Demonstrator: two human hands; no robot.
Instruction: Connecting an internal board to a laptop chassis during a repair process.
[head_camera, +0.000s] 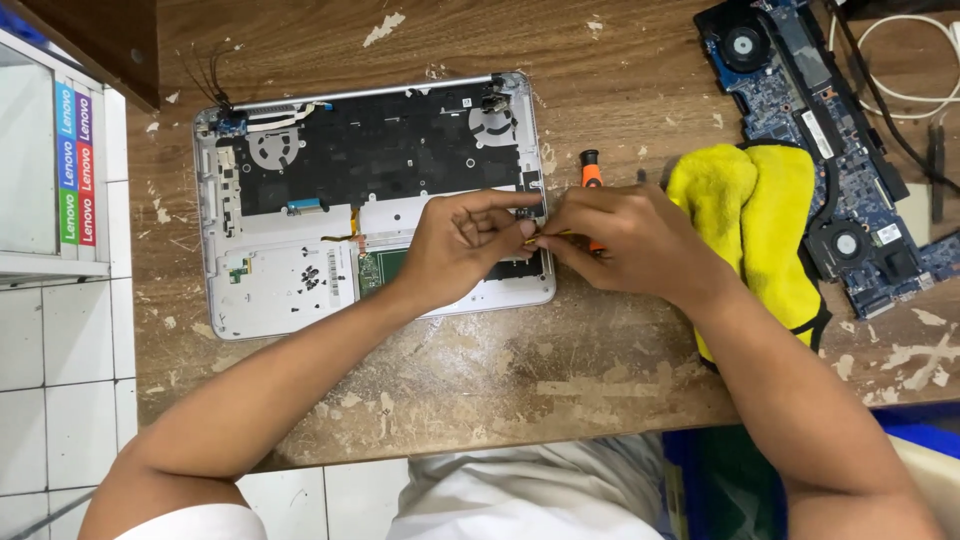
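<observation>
Yellow cloth (760, 215) lies on worktop (480, 385), folded, soft and bright. Blue circuit board (820, 130) sits just beside cloth, at far right, with two round fans on it. White cable (905, 60) loops near board's top corner, black wires beside it. Worktop is brown wood, worn, with many pale chipped spots. White tiled floor (60, 380) shows at left. Pale shelf edge with coloured stickers (72, 165) stands at far left. Dark wooden piece (100, 45) sits in top left corner.
</observation>
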